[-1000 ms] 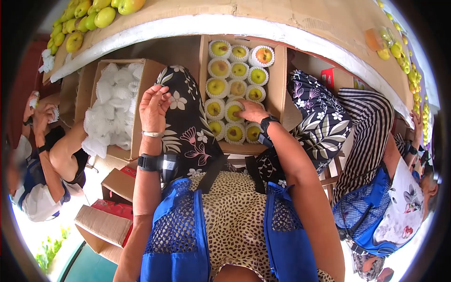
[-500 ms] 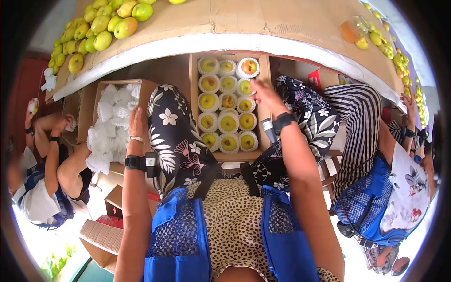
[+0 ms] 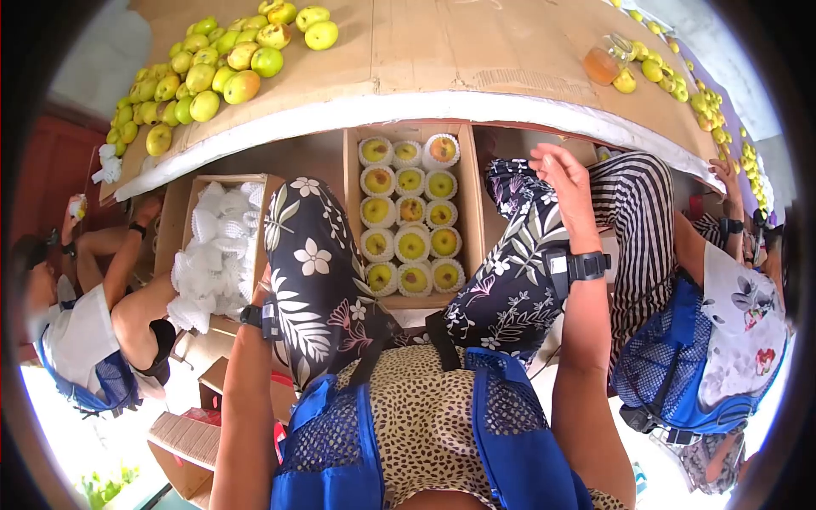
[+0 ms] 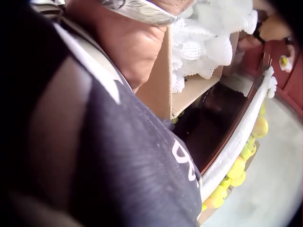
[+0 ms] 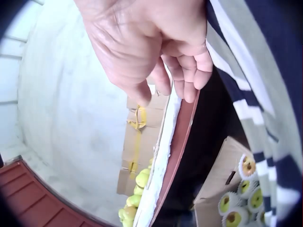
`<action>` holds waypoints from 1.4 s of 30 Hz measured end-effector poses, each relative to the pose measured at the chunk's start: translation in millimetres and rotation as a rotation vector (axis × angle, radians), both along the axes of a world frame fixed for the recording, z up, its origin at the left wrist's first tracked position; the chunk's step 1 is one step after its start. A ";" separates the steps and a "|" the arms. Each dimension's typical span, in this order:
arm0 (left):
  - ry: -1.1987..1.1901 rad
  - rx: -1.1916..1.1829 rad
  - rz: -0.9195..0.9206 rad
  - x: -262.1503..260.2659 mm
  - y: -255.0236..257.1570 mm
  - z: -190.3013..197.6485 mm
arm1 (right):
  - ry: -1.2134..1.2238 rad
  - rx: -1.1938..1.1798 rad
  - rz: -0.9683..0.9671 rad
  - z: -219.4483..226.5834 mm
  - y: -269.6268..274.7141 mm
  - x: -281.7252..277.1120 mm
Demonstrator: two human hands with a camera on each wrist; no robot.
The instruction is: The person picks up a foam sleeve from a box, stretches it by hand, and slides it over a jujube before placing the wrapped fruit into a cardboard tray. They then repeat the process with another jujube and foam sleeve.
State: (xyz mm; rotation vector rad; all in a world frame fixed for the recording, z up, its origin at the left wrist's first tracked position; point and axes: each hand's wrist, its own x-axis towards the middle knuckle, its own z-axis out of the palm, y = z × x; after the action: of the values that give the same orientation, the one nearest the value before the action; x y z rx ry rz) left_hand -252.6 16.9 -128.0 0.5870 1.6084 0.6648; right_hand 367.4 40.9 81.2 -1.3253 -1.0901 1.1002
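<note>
A cardboard box (image 3: 472, 195) between the knees holds rows of yellow-green apples (image 3: 410, 246), each in a white foam net. Raised over the right knee, beside the striped trousers, the right hand (image 3: 568, 183) holds nothing; its fingers hang loosely bent in the right wrist view (image 5: 165, 61). The left hand (image 3: 263, 285) is low between the left thigh and a box of white foam nets (image 3: 221, 238). In the left wrist view only the heel of the left hand (image 4: 130, 47) shows, against the dark trousers; its fingers are hidden.
A cardboard-covered table (image 3: 442, 51) with a padded white edge spans the front, with a pile of loose apples (image 3: 204, 76) at left and a jar (image 3: 605, 61) at right. People sit on both sides. Small open boxes (image 3: 183, 442) stand low at left.
The right hand has left the apples in the box and moved right, over the right knee. The left hand has dropped down beside the left thigh. The head view has shifted, showing more tabletop.
</note>
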 end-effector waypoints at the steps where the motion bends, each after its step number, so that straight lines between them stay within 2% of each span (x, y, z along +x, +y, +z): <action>1: 0.003 0.000 -0.007 0.9 -2.1 4.0 | 0.066 0.019 -0.007 0.3 3.9 -2.8; 6: 0.014 -0.004 -0.033 0.0 -9.6 15.6 | 0.128 0.058 -0.013 2.4 9.8 -12.1; 9: -0.008 0.010 -0.027 -0.5 -20.1 23.7 | 0.047 0.035 -0.059 -6.6 11.1 -9.7; 12: -0.052 0.007 -0.057 14.9 -18.5 20.5 | 0.175 0.040 -0.091 -4.7 6.3 -4.0; 16: -0.135 0.020 -0.080 31.9 -14.8 8.0 | 0.214 0.061 -0.066 -7.6 7.8 -4.8; 22: -0.309 0.087 -0.148 72.6 -4.9 -25.2 | -0.021 -0.018 -0.155 -20.8 -3.4 18.6; 24: -0.365 0.141 -0.179 81.4 -7.4 -35.3 | -0.034 0.001 -0.209 -19.4 -11.9 26.3; 25: -0.480 -0.009 -0.051 87.3 -12.1 -8.0 | -0.007 -0.003 -0.236 -29.0 -14.3 39.4; 27: -0.009 0.356 -0.285 85.7 -20.3 11.6 | 0.048 0.078 -0.186 -35.9 -19.8 50.7; 28: -0.334 -0.026 0.142 88.2 -15.1 13.7 | 0.154 0.094 -0.201 -40.0 -17.1 53.4; 29: -0.094 0.152 -0.052 82.6 -20.5 17.0 | 0.079 0.081 -0.177 -47.7 -15.6 63.3; 30: 0.016 0.256 -0.103 76.9 -31.3 7.7 | 0.316 0.130 -0.030 -60.8 -13.8 85.2; 32: 0.274 0.449 -0.183 64.7 -51.5 -11.0 | 0.315 0.077 -0.160 -36.5 -12.4 55.7; 34: -0.004 0.285 0.170 64.4 -55.4 17.0 | 0.393 0.115 -0.080 -19.2 -5.0 45.5; 35: 0.250 0.319 0.120 66.7 -59.5 70.4 | 0.501 0.139 0.010 -14.2 1.3 45.2; 38: 0.326 0.684 0.469 50.6 -76.9 59.1 | 0.575 0.130 0.152 -16.2 23.1 31.8; 39: 0.519 0.690 0.574 41.0 -78.5 92.3 | 0.568 0.097 0.122 -10.2 28.8 15.4; 41: 1.178 0.858 0.583 -4.7 -81.5 105.4 | 0.549 0.026 0.057 5.1 37.6 -23.4; 42: 1.323 0.851 0.635 -28.7 -79.4 118.3 | 0.538 0.007 0.073 5.5 44.1 -28.2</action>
State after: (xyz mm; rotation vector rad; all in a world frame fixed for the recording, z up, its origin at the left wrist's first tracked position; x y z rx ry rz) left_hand -281.3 -62.5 -9.7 1.3167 2.7770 1.6906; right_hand 339.1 85.0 86.7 -0.9067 -0.7410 1.4018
